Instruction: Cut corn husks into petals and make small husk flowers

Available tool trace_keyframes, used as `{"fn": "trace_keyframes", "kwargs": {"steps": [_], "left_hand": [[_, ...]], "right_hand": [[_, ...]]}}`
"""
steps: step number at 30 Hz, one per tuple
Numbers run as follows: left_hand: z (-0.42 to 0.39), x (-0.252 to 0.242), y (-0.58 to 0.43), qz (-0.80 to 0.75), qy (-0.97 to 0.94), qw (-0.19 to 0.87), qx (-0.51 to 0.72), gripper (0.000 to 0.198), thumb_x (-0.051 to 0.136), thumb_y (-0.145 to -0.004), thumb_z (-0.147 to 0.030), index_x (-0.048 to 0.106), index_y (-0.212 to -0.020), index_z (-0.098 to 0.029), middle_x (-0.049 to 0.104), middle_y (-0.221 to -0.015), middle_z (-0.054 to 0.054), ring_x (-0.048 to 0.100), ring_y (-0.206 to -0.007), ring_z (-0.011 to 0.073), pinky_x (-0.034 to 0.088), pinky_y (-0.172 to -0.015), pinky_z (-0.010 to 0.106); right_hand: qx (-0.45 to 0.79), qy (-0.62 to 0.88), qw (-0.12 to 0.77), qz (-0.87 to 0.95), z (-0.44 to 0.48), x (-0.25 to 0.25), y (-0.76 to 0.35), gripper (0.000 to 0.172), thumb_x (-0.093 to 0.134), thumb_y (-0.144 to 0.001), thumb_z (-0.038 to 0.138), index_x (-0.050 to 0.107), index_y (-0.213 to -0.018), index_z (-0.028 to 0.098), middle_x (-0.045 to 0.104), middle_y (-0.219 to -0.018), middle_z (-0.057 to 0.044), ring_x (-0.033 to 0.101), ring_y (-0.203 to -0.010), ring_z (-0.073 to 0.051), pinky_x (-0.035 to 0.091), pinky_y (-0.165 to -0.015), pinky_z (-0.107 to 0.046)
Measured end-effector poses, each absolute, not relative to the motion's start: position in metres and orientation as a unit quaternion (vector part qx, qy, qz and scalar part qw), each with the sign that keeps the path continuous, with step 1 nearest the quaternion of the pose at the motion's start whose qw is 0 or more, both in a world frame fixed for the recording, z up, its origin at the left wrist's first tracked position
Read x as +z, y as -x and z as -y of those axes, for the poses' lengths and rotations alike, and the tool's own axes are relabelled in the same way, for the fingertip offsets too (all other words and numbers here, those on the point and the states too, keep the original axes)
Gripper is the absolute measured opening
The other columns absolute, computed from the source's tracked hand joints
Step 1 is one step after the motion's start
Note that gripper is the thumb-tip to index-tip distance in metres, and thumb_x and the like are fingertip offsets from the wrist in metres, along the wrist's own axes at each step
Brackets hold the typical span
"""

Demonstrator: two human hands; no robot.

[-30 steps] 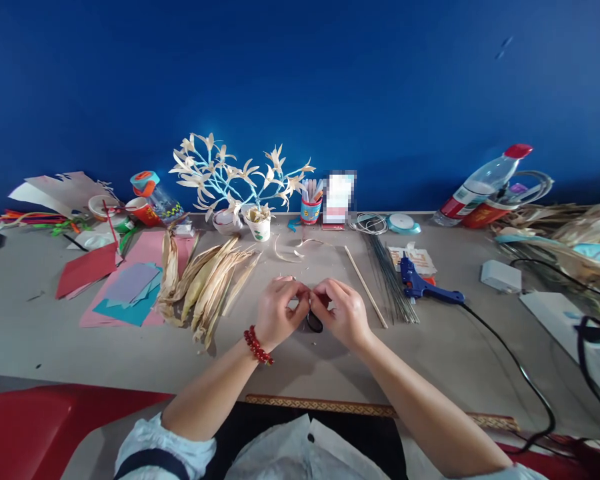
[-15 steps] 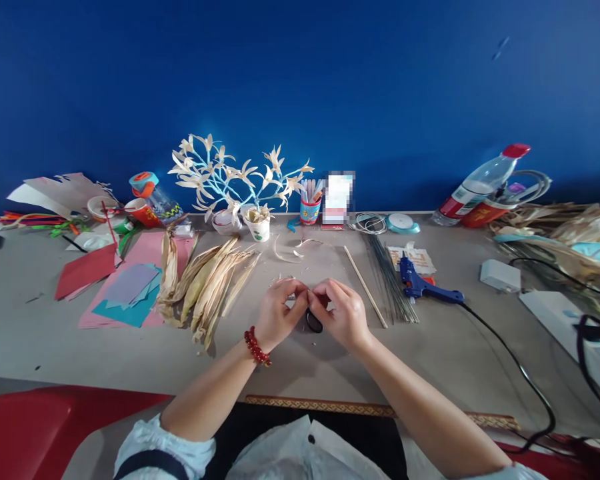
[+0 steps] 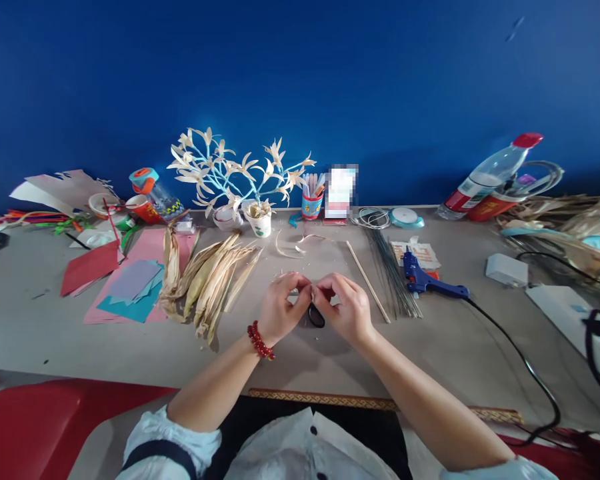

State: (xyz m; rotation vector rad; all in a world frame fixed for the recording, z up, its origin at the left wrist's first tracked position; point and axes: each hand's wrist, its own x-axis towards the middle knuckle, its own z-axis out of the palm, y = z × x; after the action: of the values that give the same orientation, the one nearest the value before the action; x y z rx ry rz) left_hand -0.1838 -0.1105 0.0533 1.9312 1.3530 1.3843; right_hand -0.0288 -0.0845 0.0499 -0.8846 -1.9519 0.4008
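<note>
My left hand (image 3: 286, 303) and my right hand (image 3: 345, 307) meet over the middle of the table, fingertips pinched together. Whatever small piece lies between them is too small to name. A black loop, perhaps a scissors handle (image 3: 317, 317), shows on the table beneath the fingers; the rest of it is hidden. Left of my left hand lies a bundle of dried corn husks (image 3: 220, 280). A thin pale stick (image 3: 367, 280) rests to the right of my right hand, beside a bunch of dark wires (image 3: 395, 280).
A blue glue gun (image 3: 427, 280) with a black cord lies at right. Behind stand a cup of husk flowers (image 3: 258, 220), a pen cup (image 3: 312, 205) and a phone (image 3: 341, 193). Coloured paper (image 3: 135, 293) lies left; a tilted bottle (image 3: 490, 177) leans at back right.
The fingertips have separated slightly while staying pinched at the same spot. The whole view has shifted a little; the objects on the table stay where they were.
</note>
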Motion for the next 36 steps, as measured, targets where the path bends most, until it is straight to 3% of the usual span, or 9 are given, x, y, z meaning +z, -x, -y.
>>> {"fn": "trace_keyframes", "kwargs": {"steps": [7, 12, 14, 18, 24, 29, 33, 36], "left_hand": [[0.106, 0.048, 0.195, -0.542, -0.620, 0.209, 0.527, 0.014, 0.051, -0.091, -0.023, 0.059, -0.080, -0.020, 0.063, -0.069, 0.000, 0.061, -0.068, 0.0146, 0.048, -0.068, 0.026], [0.111, 0.053, 0.188, -0.486, -0.640, 0.265, 0.533, 0.013, 0.054, -0.091, -0.027, 0.062, -0.099, -0.020, 0.068, -0.082, 0.002, 0.065, -0.077, 0.0159, 0.051, -0.075, 0.029], [0.114, 0.055, 0.184, -0.490, -0.657, 0.253, 0.514, 0.008, 0.057, -0.089, -0.027, 0.062, -0.089, -0.020, 0.068, -0.080, 0.002, 0.063, -0.076, 0.0161, 0.051, -0.074, 0.029], [0.114, 0.055, 0.181, -0.510, -0.654, 0.241, 0.505, 0.018, 0.052, -0.090, -0.024, 0.057, -0.073, -0.020, 0.062, -0.068, 0.000, 0.058, -0.067, 0.0140, 0.048, -0.068, 0.027], [0.110, 0.047, 0.190, -0.527, -0.574, 0.275, 0.563, 0.017, 0.050, -0.092, -0.027, 0.059, -0.079, -0.019, 0.061, -0.063, -0.002, 0.060, -0.061, 0.0125, 0.050, -0.063, 0.025], [0.114, 0.052, 0.186, -0.492, -0.632, 0.253, 0.542, 0.012, 0.056, -0.090, -0.028, 0.061, -0.096, -0.020, 0.068, -0.083, 0.003, 0.065, -0.078, 0.0164, 0.052, -0.076, 0.030], [0.114, 0.055, 0.184, -0.494, -0.679, 0.191, 0.508, 0.012, 0.055, -0.089, -0.022, 0.060, -0.079, -0.021, 0.067, -0.076, 0.002, 0.063, -0.077, 0.0171, 0.050, -0.078, 0.032], [0.111, 0.052, 0.191, -0.508, -0.679, 0.166, 0.503, 0.015, 0.053, -0.089, -0.021, 0.061, -0.077, -0.021, 0.067, -0.072, 0.001, 0.063, -0.072, 0.0166, 0.050, -0.080, 0.032]], "right_hand": [[0.125, 0.364, 0.500, 0.776, 0.085, 0.057, 0.025, 0.014, 0.056, -0.088, 0.017, 0.052, -0.076, 0.021, 0.056, -0.066, 0.001, 0.050, -0.057, -0.012, 0.041, -0.058, -0.024], [0.159, 0.355, 0.489, 0.781, 0.087, 0.057, 0.027, 0.012, 0.055, -0.088, 0.018, 0.054, -0.078, 0.022, 0.060, -0.069, 0.000, 0.052, -0.059, -0.013, 0.042, -0.059, -0.025], [0.169, 0.356, 0.476, 0.786, 0.087, 0.054, 0.029, 0.011, 0.055, -0.089, 0.019, 0.055, -0.078, 0.022, 0.060, -0.069, 0.000, 0.053, -0.060, -0.013, 0.043, -0.060, -0.025], [0.163, 0.356, 0.468, 0.792, 0.087, 0.052, 0.030, 0.011, 0.054, -0.090, 0.021, 0.055, -0.079, 0.022, 0.060, -0.069, 0.000, 0.053, -0.060, -0.013, 0.044, -0.060, -0.025], [0.132, 0.369, 0.503, 0.770, 0.086, 0.057, 0.025, 0.012, 0.055, -0.088, 0.019, 0.053, -0.077, 0.022, 0.058, -0.067, 0.001, 0.051, -0.057, -0.013, 0.042, -0.058, -0.025], [0.152, 0.361, 0.483, 0.783, 0.086, 0.054, 0.027, 0.011, 0.056, -0.088, 0.020, 0.053, -0.077, 0.022, 0.060, -0.069, 0.000, 0.052, -0.059, -0.013, 0.043, -0.059, -0.025], [0.153, 0.348, 0.466, 0.799, 0.087, 0.053, 0.029, 0.012, 0.055, -0.089, 0.020, 0.053, -0.077, 0.022, 0.058, -0.067, 0.000, 0.051, -0.058, -0.013, 0.043, -0.058, -0.025], [0.130, 0.354, 0.478, 0.793, 0.086, 0.056, 0.026, 0.012, 0.055, -0.088, 0.019, 0.053, -0.076, 0.022, 0.057, -0.066, 0.001, 0.051, -0.057, -0.013, 0.042, -0.057, -0.025]]}}
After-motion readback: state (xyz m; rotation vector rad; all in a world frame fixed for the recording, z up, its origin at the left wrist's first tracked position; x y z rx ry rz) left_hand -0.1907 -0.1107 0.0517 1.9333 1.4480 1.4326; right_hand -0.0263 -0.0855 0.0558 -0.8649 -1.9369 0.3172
